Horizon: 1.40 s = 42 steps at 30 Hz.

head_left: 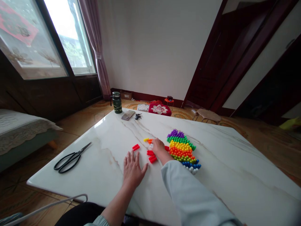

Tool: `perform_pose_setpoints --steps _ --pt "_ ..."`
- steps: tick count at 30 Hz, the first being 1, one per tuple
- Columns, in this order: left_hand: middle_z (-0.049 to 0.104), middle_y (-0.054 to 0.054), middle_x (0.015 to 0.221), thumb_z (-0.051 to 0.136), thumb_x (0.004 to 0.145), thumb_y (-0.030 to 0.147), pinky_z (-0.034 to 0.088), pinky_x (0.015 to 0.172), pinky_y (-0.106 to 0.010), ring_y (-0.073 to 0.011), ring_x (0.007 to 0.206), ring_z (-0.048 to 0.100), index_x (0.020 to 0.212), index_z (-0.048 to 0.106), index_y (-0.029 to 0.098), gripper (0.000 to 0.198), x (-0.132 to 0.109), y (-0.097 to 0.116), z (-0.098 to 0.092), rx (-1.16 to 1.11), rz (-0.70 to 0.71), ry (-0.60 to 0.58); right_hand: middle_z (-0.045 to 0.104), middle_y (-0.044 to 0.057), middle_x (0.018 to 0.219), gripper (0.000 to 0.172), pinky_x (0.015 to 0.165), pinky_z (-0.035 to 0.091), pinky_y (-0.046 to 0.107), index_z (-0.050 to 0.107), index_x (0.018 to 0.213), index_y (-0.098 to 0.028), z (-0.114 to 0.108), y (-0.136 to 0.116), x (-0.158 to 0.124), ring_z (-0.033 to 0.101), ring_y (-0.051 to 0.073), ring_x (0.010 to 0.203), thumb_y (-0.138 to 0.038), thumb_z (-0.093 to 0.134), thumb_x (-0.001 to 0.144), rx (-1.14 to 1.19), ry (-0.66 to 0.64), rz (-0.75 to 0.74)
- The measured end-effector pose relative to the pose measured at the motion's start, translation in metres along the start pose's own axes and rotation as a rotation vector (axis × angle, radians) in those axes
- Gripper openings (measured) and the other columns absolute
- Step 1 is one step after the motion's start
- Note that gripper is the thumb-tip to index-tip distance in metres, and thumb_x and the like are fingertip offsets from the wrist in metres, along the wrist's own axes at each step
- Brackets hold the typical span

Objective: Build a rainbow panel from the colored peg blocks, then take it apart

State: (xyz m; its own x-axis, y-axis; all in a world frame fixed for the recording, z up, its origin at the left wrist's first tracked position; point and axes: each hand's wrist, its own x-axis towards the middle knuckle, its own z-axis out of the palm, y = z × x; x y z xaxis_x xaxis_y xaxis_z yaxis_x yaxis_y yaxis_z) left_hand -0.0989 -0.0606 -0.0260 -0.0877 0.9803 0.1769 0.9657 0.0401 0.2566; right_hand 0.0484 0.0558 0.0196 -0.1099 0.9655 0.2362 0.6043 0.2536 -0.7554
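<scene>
My left hand (134, 169) lies flat on the white tabletop with its fingers spread, holding nothing. Just beyond its fingertips are two short red tubes (135, 147). My right hand (159, 148) is closed, its fingers bent down among small coloured tubes. At its fingertips shows a small white piece (151, 146); I cannot make out whether the fingers grip it. Orange pieces (150, 141) and a yellow piece (146, 139) lie just past it. Several more red tubes (150, 153) lie between my hands. Right of my right hand rests a beadwork piece (182, 149) with rainbow-coloured rows.
Black-handled scissors (70, 160) lie at the left of the marble-patterned table (101, 175). Toward the far edge stand a camouflage flask (117, 102), a phone (128, 115) and keys (138, 116). A stool (208, 115) and a red cushion (160, 109) are beyond the table.
</scene>
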Motion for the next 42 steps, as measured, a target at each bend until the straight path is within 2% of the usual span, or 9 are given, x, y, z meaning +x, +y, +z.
perform_pose_setpoints --steps 4,6,9,13,17,23,27,34,42 --pt "0.027 -0.017 0.155 0.043 0.084 0.062 0.013 0.116 -0.048 -0.0345 0.144 0.018 0.144 0.039 0.014 0.078 0.001 -0.002 0.005 0.002 0.010 0.030 0.065 0.007 0.090 0.010 0.077 0.046 0.032 0.067 0.075 -0.020 -0.007 -0.015 -0.027 0.060 0.019 0.080 -0.012 0.061 0.074 -0.099 0.081 0.028" --pt "0.028 -0.017 0.154 0.043 0.084 0.062 0.013 0.115 -0.048 -0.0347 0.144 0.019 0.144 0.040 0.014 0.077 0.001 -0.003 0.008 0.006 0.018 0.046 0.063 0.006 0.095 0.010 0.075 0.047 0.029 0.067 0.085 -0.020 -0.011 -0.022 -0.054 0.059 0.016 0.078 -0.018 0.058 0.081 -0.082 0.151 0.013" --pt "0.029 -0.017 0.154 0.044 0.083 0.061 0.015 0.115 -0.048 -0.0347 0.143 0.021 0.144 0.040 0.014 0.077 0.001 -0.003 0.010 0.019 0.020 0.057 0.062 0.004 0.088 0.011 0.068 0.048 0.025 0.064 0.088 -0.019 -0.017 -0.023 -0.111 0.058 0.014 0.072 -0.028 0.057 0.086 0.098 0.250 -0.069" --pt "0.029 -0.017 0.154 0.044 0.084 0.060 0.016 0.115 -0.047 -0.0346 0.143 0.021 0.143 0.040 0.014 0.076 0.000 -0.002 0.009 0.035 0.022 0.069 0.062 0.003 0.085 0.007 0.064 0.047 0.023 0.064 0.085 -0.020 -0.033 -0.001 -0.188 0.058 0.013 0.071 -0.022 0.057 0.086 0.132 0.180 -0.025" --pt "0.030 -0.017 0.154 0.044 0.084 0.060 0.016 0.115 -0.046 -0.0341 0.143 0.022 0.143 0.041 0.013 0.075 -0.001 -0.001 0.004 0.048 0.017 0.050 0.062 0.004 0.082 0.009 0.068 0.048 0.025 0.065 0.084 -0.020 -0.065 0.032 -0.229 0.060 0.016 0.075 -0.017 0.056 0.082 0.067 0.200 0.047" --pt "0.032 -0.018 0.152 0.043 0.084 0.060 0.018 0.114 -0.046 -0.0349 0.142 0.024 0.143 0.042 0.014 0.075 0.000 0.002 -0.001 0.080 0.014 0.035 0.067 0.008 0.088 0.019 0.071 0.050 0.031 0.067 0.087 -0.019 -0.126 0.087 -0.231 0.063 0.020 0.076 -0.028 0.054 0.079 -0.057 0.430 0.207" --pt "0.032 -0.018 0.152 0.043 0.084 0.060 0.018 0.114 -0.045 -0.0346 0.142 0.024 0.143 0.041 0.014 0.075 0.000 0.002 -0.001 0.100 0.010 0.025 0.069 0.011 0.089 0.028 0.074 0.051 0.035 0.067 0.090 -0.016 -0.148 0.119 -0.215 0.064 0.022 0.073 -0.033 0.052 0.073 -0.142 0.569 0.300" --pt "0.030 -0.017 0.153 0.042 0.084 0.060 0.017 0.114 -0.046 -0.0341 0.142 0.023 0.143 0.041 0.014 0.075 0.000 0.000 0.000 0.096 0.017 0.023 0.070 0.011 0.089 0.033 0.075 0.051 0.035 0.066 0.094 -0.016 -0.148 0.130 -0.191 0.065 0.022 0.075 -0.032 0.050 0.070 -0.177 0.546 0.322" --pt "0.030 -0.017 0.153 0.041 0.084 0.061 0.017 0.115 -0.047 -0.0344 0.143 0.021 0.143 0.041 0.014 0.075 0.001 -0.001 0.004 0.065 0.023 0.044 0.069 0.011 0.091 0.038 0.073 0.052 0.036 0.063 0.101 -0.014 -0.144 0.129 -0.194 0.064 0.021 0.071 -0.032 0.052 0.069 -0.140 0.590 0.338"
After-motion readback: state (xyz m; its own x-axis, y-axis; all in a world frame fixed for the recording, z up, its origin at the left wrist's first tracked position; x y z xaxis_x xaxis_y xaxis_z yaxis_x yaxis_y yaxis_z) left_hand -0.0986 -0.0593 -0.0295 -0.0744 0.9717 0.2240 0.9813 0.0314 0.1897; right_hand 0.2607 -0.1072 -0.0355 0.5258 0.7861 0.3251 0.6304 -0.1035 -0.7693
